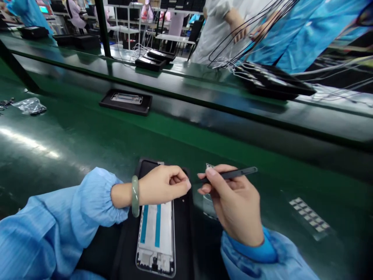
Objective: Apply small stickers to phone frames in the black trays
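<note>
Black tweezers (pixel 239 172) lie in the grip of my right hand (pixel 236 198), their tip end pointing left. My left hand (pixel 164 184), with a green bangle at the wrist, has thumb and forefinger pinched together just left of the tweezers. Whatever is in that pinch, if anything, is too small to make out. Below it a phone frame (pixel 164 233) with two blue strips rests in a black tray (pixel 185 249). My left hand hides the frame's upper end. Partly behind my right hand is a clear sheet (pixel 209 208) with small pieces.
A sheet of small square pads (pixel 310 216) lies at right. Farther back sits another black tray (pixel 125 102) holding a phone frame. A plastic bag (pixel 30 105) is at left. Beyond the raised shelf (pixel 186 83), with trays and cables, people in smocks stand.
</note>
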A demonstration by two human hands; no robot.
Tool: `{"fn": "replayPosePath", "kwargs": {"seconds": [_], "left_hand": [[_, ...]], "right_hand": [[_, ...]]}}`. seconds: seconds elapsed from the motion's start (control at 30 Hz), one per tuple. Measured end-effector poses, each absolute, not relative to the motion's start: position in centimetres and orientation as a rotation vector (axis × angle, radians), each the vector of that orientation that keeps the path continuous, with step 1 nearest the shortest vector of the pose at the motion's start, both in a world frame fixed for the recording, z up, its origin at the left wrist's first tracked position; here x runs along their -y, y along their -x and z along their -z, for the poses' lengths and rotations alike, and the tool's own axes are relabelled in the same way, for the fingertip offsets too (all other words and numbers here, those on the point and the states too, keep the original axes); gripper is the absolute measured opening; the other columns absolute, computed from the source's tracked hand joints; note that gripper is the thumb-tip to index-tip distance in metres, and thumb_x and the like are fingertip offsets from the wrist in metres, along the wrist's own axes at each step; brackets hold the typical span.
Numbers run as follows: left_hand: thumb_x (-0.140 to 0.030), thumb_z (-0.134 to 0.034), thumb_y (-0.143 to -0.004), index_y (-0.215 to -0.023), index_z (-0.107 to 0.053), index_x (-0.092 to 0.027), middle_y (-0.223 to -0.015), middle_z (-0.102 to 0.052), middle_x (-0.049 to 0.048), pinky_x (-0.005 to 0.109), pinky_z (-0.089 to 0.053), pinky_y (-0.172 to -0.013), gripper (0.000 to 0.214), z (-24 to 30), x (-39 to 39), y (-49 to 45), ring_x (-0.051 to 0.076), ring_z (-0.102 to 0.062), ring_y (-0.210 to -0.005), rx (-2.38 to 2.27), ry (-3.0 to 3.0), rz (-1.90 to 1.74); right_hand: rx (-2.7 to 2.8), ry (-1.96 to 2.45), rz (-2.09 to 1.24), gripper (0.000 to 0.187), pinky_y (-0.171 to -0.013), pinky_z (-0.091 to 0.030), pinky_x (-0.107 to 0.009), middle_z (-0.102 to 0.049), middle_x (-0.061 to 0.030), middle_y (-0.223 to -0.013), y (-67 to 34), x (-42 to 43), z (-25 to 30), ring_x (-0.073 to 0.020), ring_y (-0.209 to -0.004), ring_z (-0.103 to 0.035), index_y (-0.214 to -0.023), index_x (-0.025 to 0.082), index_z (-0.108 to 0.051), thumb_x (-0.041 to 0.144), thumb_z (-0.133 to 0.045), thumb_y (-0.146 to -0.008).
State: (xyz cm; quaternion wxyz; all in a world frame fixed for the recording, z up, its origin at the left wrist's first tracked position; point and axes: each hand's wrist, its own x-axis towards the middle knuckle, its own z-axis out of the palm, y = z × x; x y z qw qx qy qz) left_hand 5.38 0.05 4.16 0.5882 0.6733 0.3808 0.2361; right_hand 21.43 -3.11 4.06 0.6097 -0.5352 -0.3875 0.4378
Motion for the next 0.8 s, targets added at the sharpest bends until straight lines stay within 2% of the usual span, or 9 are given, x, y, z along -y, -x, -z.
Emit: {"fn": "replayPosePath", "kwargs": {"seconds": [0.17, 0.23, 0.3, 0.37, 0.43, 0.53, 0.63, 0.8], "left_hand": [[-0.019, -0.056, -0.076, -0.071, -0.054, -0.016, -0.06, -0.055, -0.0038, 0.019, -0.037, -0.052, 0.006, -4.7, -0.3, -2.8, 0.009, -0.049, -0.055, -0.938, -1.691, -0.38], [-0.024, -0.057, -0.077, -0.073, -0.055, -0.016, -0.059, -0.056, -0.0035, 0.02, -0.037, -0.051, 0.009, -4.8, -0.4, -1.7, 0.01, -0.051, -0.055, -0.944, -1.708, -0.276], [-0.032, -0.056, -0.08, -0.083, -0.056, -0.016, -0.065, -0.059, -0.0015, 0.021, -0.039, -0.052, 0.017, -4.7, -0.2, -0.4, 0.013, -0.055, -0.058, -0.982, -1.761, -0.2], [-0.036, -0.055, -0.083, -0.097, -0.054, -0.014, -0.08, -0.063, 0.0034, 0.025, -0.044, -0.059, 0.026, -4.4, 0.1, 1.0, 0.016, -0.059, -0.069, -1.032, -1.939, -0.219], [-0.035, -0.053, -0.087, -0.107, -0.052, -0.014, -0.1, -0.062, 0.0091, 0.033, -0.047, -0.075, 0.03, -3.7, 0.4, 2.3, 0.021, -0.059, -0.09, -1.016, -2.219, -0.324], [-0.04, -0.053, -0.089, -0.111, -0.052, -0.016, -0.124, -0.053, 0.0129, 0.045, -0.039, -0.095, 0.033, -2.2, 0.9, 3.7, 0.028, -0.045, -0.119, -0.892, -2.502, -0.42], [-0.046, -0.053, -0.088, -0.114, -0.052, -0.016, -0.13, -0.05, 0.0136, 0.047, -0.035, -0.1, 0.039, -1.1, 1.2, 4.2, 0.03, -0.037, -0.128, -0.846, -2.552, -0.377], [-0.046, -0.054, -0.088, -0.111, -0.054, -0.014, -0.127, -0.053, 0.0135, 0.047, -0.035, -0.101, 0.039, -0.8, 1.3, 4.1, 0.03, -0.037, -0.129, -0.843, -2.537, -0.375]], "right_hand": [[1.268, 1.298, -0.94, 0.024, -0.049, -0.054, -0.022, -0.066, -0.0008, -0.061, -20.2, 3.3, -3.9, -0.0138, -0.047, -0.063, -0.081, 0.018, -0.058, 0.032, -0.076, -0.072], [1.278, 1.291, -0.997, 0.024, -0.05, -0.054, -0.023, -0.065, -0.0004, -0.057, -19.9, 3.2, -3.6, -0.0148, -0.049, -0.064, -0.08, 0.018, -0.057, 0.033, -0.075, -0.073], [1.168, 1.284, -1.056, 0.026, -0.052, -0.054, -0.023, -0.066, -0.0007, -0.062, -19.6, 2.9, -3.2, -0.0138, -0.05, -0.063, -0.08, 0.018, -0.057, 0.035, -0.076, -0.072], [1.033, 1.296, -1.107, 0.03, -0.052, -0.054, -0.023, -0.067, -0.0011, -0.067, -19.2, 2.4, -2.6, -0.0125, -0.049, -0.062, -0.079, 0.018, -0.056, 0.037, -0.078, -0.069], [0.955, 1.326, -1.161, 0.033, -0.049, -0.054, -0.022, -0.068, -0.002, -0.07, -18.7, 1.9, -2.1, -0.0118, -0.048, -0.061, -0.077, 0.017, -0.057, 0.038, -0.079, -0.066], [0.952, 1.367, -1.226, 0.034, -0.05, -0.055, -0.023, -0.067, -0.0027, -0.069, -17.9, 1.4, -1.3, -0.0124, -0.049, -0.062, -0.077, 0.016, -0.057, 0.04, -0.079, -0.065], [1.021, 1.391, -1.24, 0.033, -0.05, -0.054, -0.022, -0.067, -0.003, -0.069, -17.2, 1.3, -0.9, -0.012, -0.05, -0.062, -0.078, 0.016, -0.058, 0.04, -0.078, -0.068], [1.163, 1.423, -1.201, 0.026, -0.05, -0.053, -0.02, -0.068, -0.0026, -0.07, -16.9, 1.5, -1.0, -0.0118, -0.05, -0.063, -0.075, 0.016, -0.057, 0.037, -0.074, -0.073]]}}
